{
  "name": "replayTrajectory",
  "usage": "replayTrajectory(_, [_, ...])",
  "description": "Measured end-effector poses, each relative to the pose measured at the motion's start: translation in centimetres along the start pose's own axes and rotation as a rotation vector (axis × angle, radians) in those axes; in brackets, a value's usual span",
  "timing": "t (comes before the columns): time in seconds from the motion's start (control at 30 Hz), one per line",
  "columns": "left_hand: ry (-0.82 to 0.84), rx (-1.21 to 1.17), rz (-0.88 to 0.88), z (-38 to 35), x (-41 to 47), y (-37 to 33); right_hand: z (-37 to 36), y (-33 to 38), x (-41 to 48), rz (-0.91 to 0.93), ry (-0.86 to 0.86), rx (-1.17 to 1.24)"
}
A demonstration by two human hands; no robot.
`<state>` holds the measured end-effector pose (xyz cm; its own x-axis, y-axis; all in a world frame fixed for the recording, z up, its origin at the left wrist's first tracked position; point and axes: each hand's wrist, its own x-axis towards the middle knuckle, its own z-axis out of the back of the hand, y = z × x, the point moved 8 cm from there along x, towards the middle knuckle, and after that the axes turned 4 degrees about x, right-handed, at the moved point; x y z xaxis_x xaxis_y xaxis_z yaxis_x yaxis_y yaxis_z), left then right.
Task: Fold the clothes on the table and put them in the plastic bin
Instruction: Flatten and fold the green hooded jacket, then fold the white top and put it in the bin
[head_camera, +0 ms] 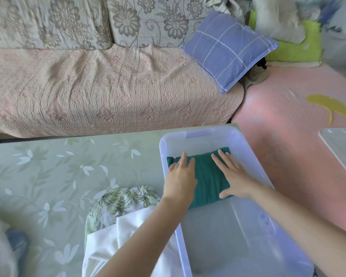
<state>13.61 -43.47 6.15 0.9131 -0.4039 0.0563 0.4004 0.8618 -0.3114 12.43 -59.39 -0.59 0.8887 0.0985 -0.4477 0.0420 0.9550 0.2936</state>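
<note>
**Head view.** Your left hand (181, 176) and right hand (236, 176) lie flat on the folded green garment (206, 172), fingers straight and slightly spread. Neither hand grasps anything; both only press down with released, open palms. The garment rests on the floor of the plastic bin (198, 134), at its far end just below the handle cut-out. The bin stands on the right end of the table (48, 166).

Left of the bin, touching its near wall, a leaf-print garment (120, 200) and a white garment (132, 236) lie in a loose heap, not yet folded. Your left forearm passes over them. A sofa (88, 86) with a blue checked cushion (228, 50) fills the background.

**Step in hand (judged):** seating the first folded piece. To do it well:

- Press evenly with both palms and smooth from the middle toward the ends, so trapped air leaves and the layers lie flat.
- Keep the long folded edge parallel to the far wall, so later pieces can sit nearer you.
- Your right thumb sits at the garment's near edge. Lift that hand straight up, not backward, or the top layer may be dragged open.
- Lift your left arm well above the heap, so your forearm does not sweep it.
</note>
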Motion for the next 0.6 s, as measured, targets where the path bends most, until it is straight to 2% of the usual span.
replayTrajectory(0.07, [-0.351, -0.198, 0.002, 5.8, -3.1, 2.3, 1.7, 2.5, -1.7, 0.007, -0.166, 0.178])
replayTrajectory(0.1, [-0.416, -0.331, 0.058, 7.3, -4.9, 4.5, 2.6, 4.0, -2.8, 0.029, -0.288, 0.298])
replayTrajectory(0.17, [-0.42, -0.458, 0.187, 7.8, -8.5, 9.2, 3.8, 8.3, -5.4, 0.128, -0.493, 0.444])
replayTrajectory(0.23, [-0.381, -0.42, 0.27, 6.5, -11.9, 13.4, 3.5, 13.7, -7.7, 0.253, -0.58, 0.491])
replayTrajectory(0.33, [-0.086, -0.403, 0.307, 1.5, -16.2, 17.6, 0.0, 21.5, -9.1, 0.409, -0.533, 0.51])
replayTrajectory(0.4, [0.129, -0.404, 0.297, -2.2, -19.3, 19.0, -4.7, 25.5, -8.5, 0.392, -0.345, 0.49])
replayTrajectory(0.5, [0.419, -0.283, 0.265, -6.6, -23.1, 20.9, -12.9, 26.8, -6.7, 0.166, -0.131, 0.27])
replayTrajectory(0.57, [0.539, -0.178, 0.224, -8.9, -25.2, 22.5, -16.2, 25.9, -5.9, 0.042, -0.08, 0.061])
replayTrajectory(0.6, [0.561, -0.154, 0.21, -9.7, -26.1, 23.3, -17.6, 24.7, -5.6, -0.029, -0.126, 0.005])
